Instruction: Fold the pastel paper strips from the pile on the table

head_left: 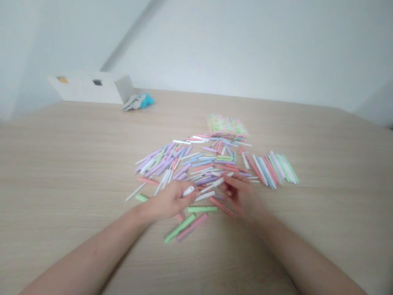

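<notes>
Forearms (pixel 101 250) are being angled inward so a white tube (pixel 188 190), apparently gripped by the left hand (pixel 172 199), is being held near the right hand's (pixel 244 198) pinched pen (pixel 219 182).

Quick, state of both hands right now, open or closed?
Left hand: closed, holding a white tube-like piece.
Right hand: closed, pinching a slim white pen-like piece.

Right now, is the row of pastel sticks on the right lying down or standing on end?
Lying down: the row of pastel sticks shows side by side, lengths stretched along the tabletop.
</notes>
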`<control>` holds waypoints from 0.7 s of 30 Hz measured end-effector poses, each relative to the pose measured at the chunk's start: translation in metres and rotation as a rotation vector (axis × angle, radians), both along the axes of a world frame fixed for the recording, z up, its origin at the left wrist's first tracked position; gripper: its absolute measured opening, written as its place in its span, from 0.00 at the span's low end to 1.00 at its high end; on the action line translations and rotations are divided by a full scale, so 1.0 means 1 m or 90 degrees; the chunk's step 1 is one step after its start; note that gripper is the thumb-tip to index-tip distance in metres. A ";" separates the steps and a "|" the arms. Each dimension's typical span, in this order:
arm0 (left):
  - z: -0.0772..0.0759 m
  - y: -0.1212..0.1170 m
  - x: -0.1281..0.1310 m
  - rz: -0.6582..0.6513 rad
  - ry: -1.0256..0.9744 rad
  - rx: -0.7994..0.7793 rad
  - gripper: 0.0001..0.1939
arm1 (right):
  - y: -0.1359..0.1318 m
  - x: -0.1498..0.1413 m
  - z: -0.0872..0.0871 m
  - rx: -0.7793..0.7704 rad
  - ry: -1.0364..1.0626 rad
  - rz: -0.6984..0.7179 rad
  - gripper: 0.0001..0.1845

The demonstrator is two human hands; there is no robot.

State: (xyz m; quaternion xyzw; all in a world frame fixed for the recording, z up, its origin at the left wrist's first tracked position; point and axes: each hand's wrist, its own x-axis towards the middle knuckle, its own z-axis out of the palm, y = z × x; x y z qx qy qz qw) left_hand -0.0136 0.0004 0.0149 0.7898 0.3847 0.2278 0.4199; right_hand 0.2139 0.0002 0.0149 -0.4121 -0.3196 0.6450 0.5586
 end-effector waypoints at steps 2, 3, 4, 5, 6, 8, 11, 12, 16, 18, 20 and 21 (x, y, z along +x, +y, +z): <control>0.004 0.001 -0.002 0.008 -0.007 0.006 0.19 | 0.006 0.012 0.002 0.012 0.010 -0.080 0.16; 0.006 0.002 -0.003 0.016 -0.006 0.004 0.18 | 0.009 0.017 0.003 0.026 0.008 -0.098 0.14; 0.007 0.002 -0.004 0.010 -0.011 0.010 0.18 | 0.011 0.021 0.003 0.041 0.003 -0.094 0.13; 0.007 0.003 -0.004 0.004 -0.018 0.013 0.17 | 0.012 0.024 0.003 0.034 -0.006 -0.075 0.11; 0.007 0.003 -0.005 0.000 -0.020 0.017 0.17 | 0.013 0.025 0.002 0.033 -0.004 -0.062 0.10; 0.005 0.003 -0.005 -0.006 -0.018 0.024 0.16 | 0.012 0.025 0.000 0.025 0.009 -0.048 0.08; 0.001 0.005 -0.005 -0.008 -0.002 0.028 0.17 | 0.009 0.021 -0.003 0.012 0.033 -0.041 0.09; 0.001 0.005 -0.005 -0.009 0.004 0.025 0.17 | 0.008 0.019 -0.003 0.008 0.037 -0.035 0.10; 0.001 0.006 -0.006 -0.009 0.023 0.019 0.19 | 0.006 0.016 -0.003 0.011 0.036 -0.002 0.08; 0.001 0.007 -0.006 -0.006 0.024 0.022 0.19 | 0.005 0.015 -0.003 0.019 0.029 0.017 0.07; 0.000 0.007 -0.006 -0.003 0.023 0.029 0.18 | 0.003 0.015 -0.003 0.035 0.006 0.033 0.07; 0.000 0.008 -0.006 0.001 0.020 0.034 0.18 | 0.002 0.015 -0.003 0.058 -0.021 0.029 0.06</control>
